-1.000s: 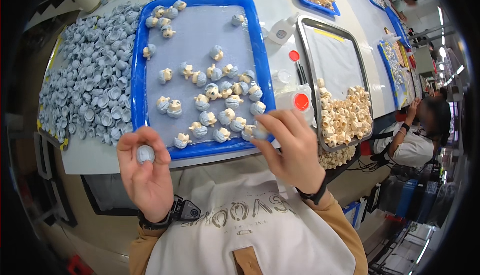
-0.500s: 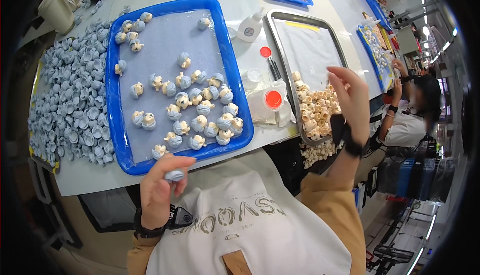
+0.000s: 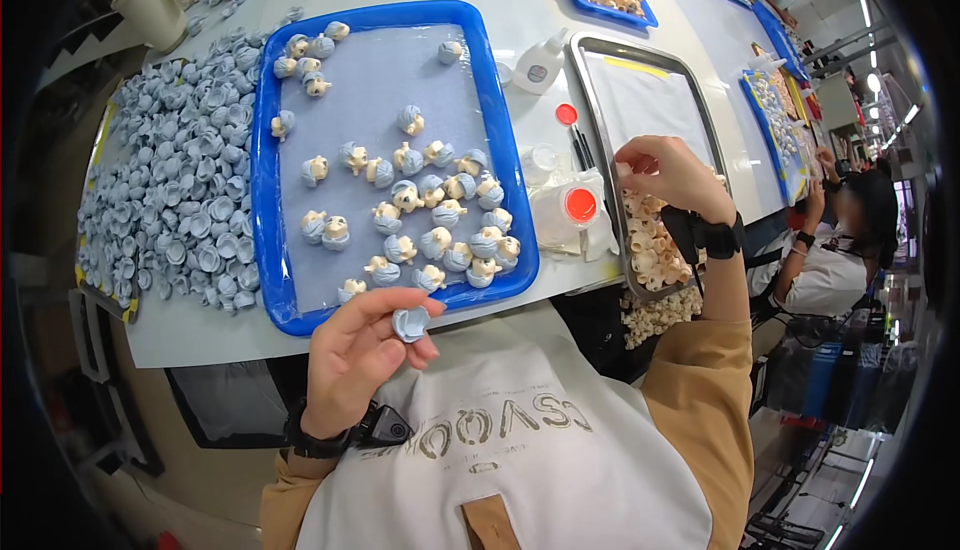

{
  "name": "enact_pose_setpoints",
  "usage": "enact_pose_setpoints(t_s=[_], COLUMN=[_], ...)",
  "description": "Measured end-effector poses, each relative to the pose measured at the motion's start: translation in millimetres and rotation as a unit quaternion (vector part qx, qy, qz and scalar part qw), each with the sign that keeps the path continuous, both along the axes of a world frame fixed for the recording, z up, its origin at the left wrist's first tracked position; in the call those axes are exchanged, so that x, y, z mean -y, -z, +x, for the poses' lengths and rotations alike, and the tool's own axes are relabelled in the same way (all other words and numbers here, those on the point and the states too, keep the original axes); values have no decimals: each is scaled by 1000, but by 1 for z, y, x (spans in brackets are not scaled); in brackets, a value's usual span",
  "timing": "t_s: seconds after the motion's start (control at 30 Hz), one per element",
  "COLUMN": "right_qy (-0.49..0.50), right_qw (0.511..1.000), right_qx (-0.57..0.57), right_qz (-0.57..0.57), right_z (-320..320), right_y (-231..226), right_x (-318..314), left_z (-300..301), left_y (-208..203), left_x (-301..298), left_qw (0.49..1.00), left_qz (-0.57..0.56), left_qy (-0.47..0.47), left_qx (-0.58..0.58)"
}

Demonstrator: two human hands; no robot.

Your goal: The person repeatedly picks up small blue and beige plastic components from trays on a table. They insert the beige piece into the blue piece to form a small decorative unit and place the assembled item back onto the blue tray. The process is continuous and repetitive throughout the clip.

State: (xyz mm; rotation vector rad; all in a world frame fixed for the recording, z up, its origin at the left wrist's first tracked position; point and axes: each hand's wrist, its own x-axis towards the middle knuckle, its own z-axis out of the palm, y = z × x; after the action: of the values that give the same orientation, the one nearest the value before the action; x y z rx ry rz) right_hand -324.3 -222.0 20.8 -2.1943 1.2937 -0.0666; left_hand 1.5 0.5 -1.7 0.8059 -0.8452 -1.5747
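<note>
My left hand is closed lightly on a pale blue hair shell, its hollow side showing, just off the table's front edge. Over the metal tray is my right hand, thumb and fingertips pinched at a small cream piece, apparently one of the doll heads piled in that tray; the fingers partly hide it. Between the hands lies a blue tray with several cream doll heads wearing blue hair.
A large heap of blue hair shells covers the table's left. Between the trays stand a white squeeze bottle, a red-topped jar and thin dark tools. Another person works at far right. A beige bucket stands at far left.
My right hand has gone down to the left edge of the metal tray and its fingers have closed into a pinch. My left hand has turned, showing the shell's hollow. The view has shifted slightly.
</note>
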Motion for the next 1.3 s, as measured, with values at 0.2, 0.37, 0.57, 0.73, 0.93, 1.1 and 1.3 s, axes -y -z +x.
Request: enact_pose_setpoints(t_s=[0.2,0.37,0.57,0.73,0.93,1.1,1.3], right_qy=[-17,56,-111,-266,-237,-241,-231], right_qw=[999,984,938,902,876,872,860], right_qx=[2,86,300,316,326,334,365], right_qz=[-33,-143,-132,-124,-264,-264,-272], right_z=[-1,-6,71,119,132,131,127], right_y=[0,-18,-65,-28,-20,-23,-18], right_x=[1,-14,-131,-148,-155,-159,-157], left_z=[5,5,-7,-3,-7,-3,-8], left_y=[1,-1,-7,4,-1,-1,1], left_x=[-3,-6,2,11,1,9,8], left_qw=[999,996,987,965,984,968,974], left_qz=[19,5,5,-86,61,-68,-97], left_qy=[42,86,164,227,169,200,179], left_qx=[9,-25,-2,102,-8,133,102])
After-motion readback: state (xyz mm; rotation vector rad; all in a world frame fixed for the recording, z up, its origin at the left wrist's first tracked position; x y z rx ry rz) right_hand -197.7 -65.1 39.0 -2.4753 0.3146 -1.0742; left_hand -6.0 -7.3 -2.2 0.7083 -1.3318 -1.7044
